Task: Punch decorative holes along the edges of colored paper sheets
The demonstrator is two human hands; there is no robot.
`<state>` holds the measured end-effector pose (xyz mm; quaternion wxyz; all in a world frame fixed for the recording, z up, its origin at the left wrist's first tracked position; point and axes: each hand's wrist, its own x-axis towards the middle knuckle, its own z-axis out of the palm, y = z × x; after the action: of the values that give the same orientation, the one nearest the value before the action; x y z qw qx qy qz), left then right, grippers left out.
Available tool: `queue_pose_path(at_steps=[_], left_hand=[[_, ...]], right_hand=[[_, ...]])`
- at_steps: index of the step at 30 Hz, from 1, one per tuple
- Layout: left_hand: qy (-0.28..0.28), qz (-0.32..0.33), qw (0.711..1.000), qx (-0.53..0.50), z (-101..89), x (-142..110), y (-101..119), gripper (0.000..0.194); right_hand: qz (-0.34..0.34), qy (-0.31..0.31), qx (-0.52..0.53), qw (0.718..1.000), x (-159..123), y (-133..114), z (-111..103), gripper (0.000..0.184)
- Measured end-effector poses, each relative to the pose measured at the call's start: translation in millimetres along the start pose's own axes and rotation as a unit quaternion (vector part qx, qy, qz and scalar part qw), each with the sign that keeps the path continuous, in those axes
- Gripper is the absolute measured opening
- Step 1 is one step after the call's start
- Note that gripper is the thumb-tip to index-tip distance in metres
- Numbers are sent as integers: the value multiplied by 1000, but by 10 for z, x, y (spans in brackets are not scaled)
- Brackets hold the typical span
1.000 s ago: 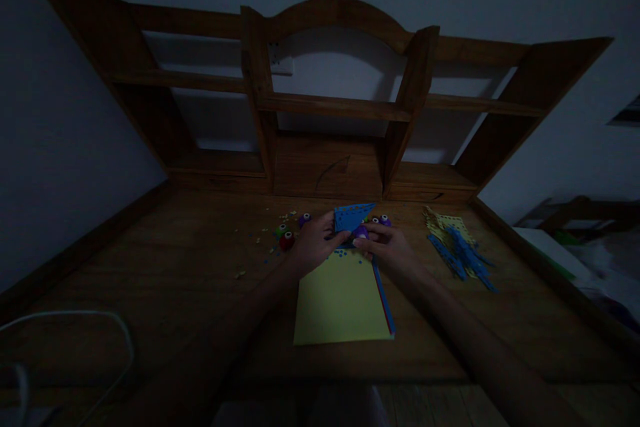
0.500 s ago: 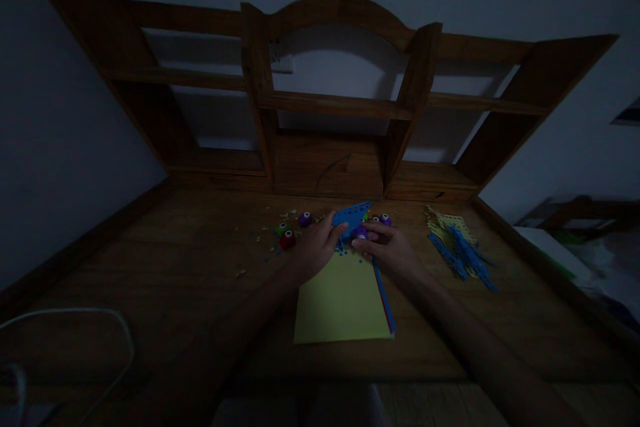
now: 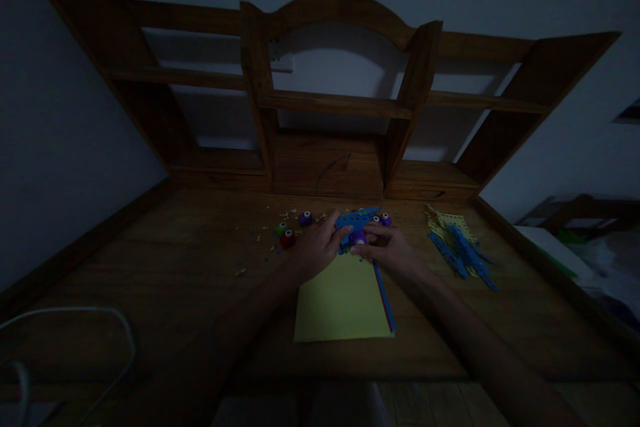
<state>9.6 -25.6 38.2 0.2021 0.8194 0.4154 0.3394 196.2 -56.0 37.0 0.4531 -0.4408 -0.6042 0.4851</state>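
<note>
Between the thumb and fingers of my left hand (image 3: 320,241) is a piece of blue paper (image 3: 354,219) dotted with punched holes. My right hand (image 3: 387,245) grips a small purple craft punch (image 3: 358,237), which sits at the lower edge of the blue paper. Both hands are above the far end of a yellow sheet (image 3: 345,300), with blue and red sheets showing under its right edge. Tiny blue cut-outs (image 3: 361,259) lie on the yellow sheet near my fingers.
A red punch (image 3: 287,238), a green punch (image 3: 281,228) and a purple punch (image 3: 305,218) stand left of my hands; another purple punch (image 3: 385,219) stands behind my right hand. Punched blue strips (image 3: 467,253) and yellow paper (image 3: 453,221) lie right. A white cable (image 3: 120,320) curves at left.
The blue paper has tipped lower and flatter, its tip shifting slightly right. The purple punch has moved a little down and left along the paper's edge.
</note>
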Motion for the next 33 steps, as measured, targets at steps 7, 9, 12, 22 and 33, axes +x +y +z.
queue_pose_path(at_steps=[7,9,12,22,33], left_hand=[[-24,31,999,-10,-24,2,18,40],[-22,30,999,-24,-31,1,26,39],[-24,28,999,-32,-51,5,48,38],[-89,-33,987,-132,-12,-6,3,47],[-53,-45,990,-121,29,47,-71,50]], right_hand=[[26,-7,0,1000,4,98,35,27],[35,-2,16,999,9,113,52,28],[48,-6,37,998,8,95,71,31],[33,25,133,990,-71,-47,191,26],[72,-16,53,996,-11,83,92,32]])
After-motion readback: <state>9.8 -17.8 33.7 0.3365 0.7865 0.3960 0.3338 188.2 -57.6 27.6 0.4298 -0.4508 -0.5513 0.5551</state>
